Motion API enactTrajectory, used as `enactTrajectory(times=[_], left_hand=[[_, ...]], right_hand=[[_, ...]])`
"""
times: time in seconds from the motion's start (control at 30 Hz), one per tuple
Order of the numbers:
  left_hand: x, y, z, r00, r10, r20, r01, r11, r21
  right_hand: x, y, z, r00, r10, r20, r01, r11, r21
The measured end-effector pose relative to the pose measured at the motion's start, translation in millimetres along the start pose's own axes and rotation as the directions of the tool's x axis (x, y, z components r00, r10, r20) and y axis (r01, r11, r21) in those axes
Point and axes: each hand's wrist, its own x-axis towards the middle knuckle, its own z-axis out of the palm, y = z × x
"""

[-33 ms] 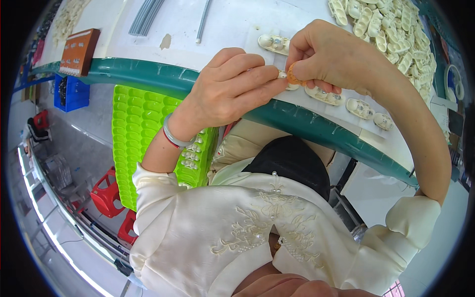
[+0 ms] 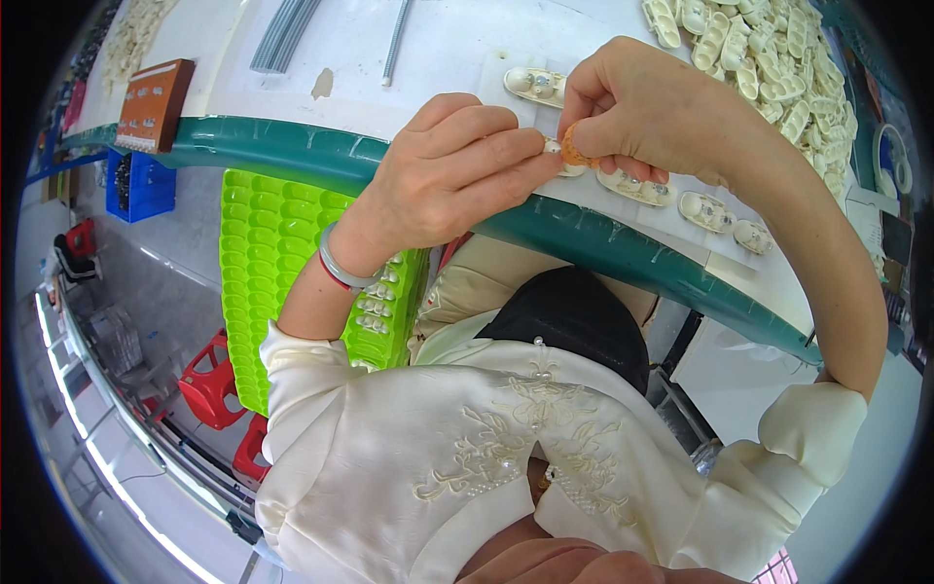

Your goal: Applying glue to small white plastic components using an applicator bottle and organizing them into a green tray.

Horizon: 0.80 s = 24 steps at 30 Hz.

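My left hand (image 2: 457,175) has its fingers closed around a small cream-coloured piece (image 2: 552,145), mostly hidden by the fingertips. Against that piece, my right hand (image 2: 662,112) pinches a small orange rounded thing (image 2: 574,146) whose kind I cannot make out. Both hands meet above the near edge of the white table (image 2: 418,117). Around them lie cream pod-shaped shells holding ball-like parts: one pod (image 2: 530,83) beyond the fingers, another pod (image 2: 635,185) under my right hand, and a further pod (image 2: 707,211) to the right.
A heap of cream shells (image 2: 769,68) covers the far right. Grey rods (image 2: 290,34) lie at the back. A brown block (image 2: 156,102) stands at the left, above a blue bin (image 2: 141,185). The green moulded tray (image 2: 268,253) sits below the padded green table edge (image 2: 282,146), near red stools (image 2: 212,380).
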Motion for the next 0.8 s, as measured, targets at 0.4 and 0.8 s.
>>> enactTrajectory(times=[0.4, 0.8], left_hand=[[2.5, -1.2, 2.4, 1.0, -0.026, 0.013, 0.027, 0.99, -0.138], [9.0, 4.2, 1.1, 0.993, -0.055, 0.106, 0.062, 0.996, -0.067]], right_hand=[[-90.3, 22.3, -26.1, 0.963, 0.002, -0.27, 0.037, 0.989, 0.14], [-231.5, 225.5, 39.0, 0.295, 0.416, -0.86, 0.235, 0.841, 0.487]])
